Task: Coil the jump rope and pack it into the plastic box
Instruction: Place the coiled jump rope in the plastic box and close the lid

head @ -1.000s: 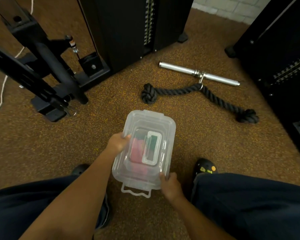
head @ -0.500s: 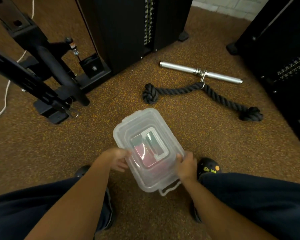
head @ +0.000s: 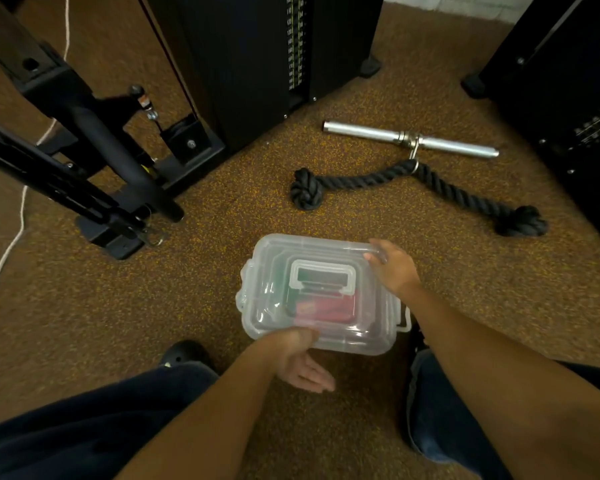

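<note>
Box point(head: 257, 327) is sitting lidded on the brown floor point(head: 84, 306) between the person's legs, long axis running left-right, lid handle point(head: 321, 280) lying flat along that axis. Red and green items are showing blurred through the lid; rope can't be made out. Left hand point(head: 297, 358) is gripping the near long edge, thumb on top, fingers splaying underneath. Right hand point(head: 394, 266) is pressing the far right corner, fingers curling over.

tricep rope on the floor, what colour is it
Black, seen in the head view: the tricep rope.
</note>
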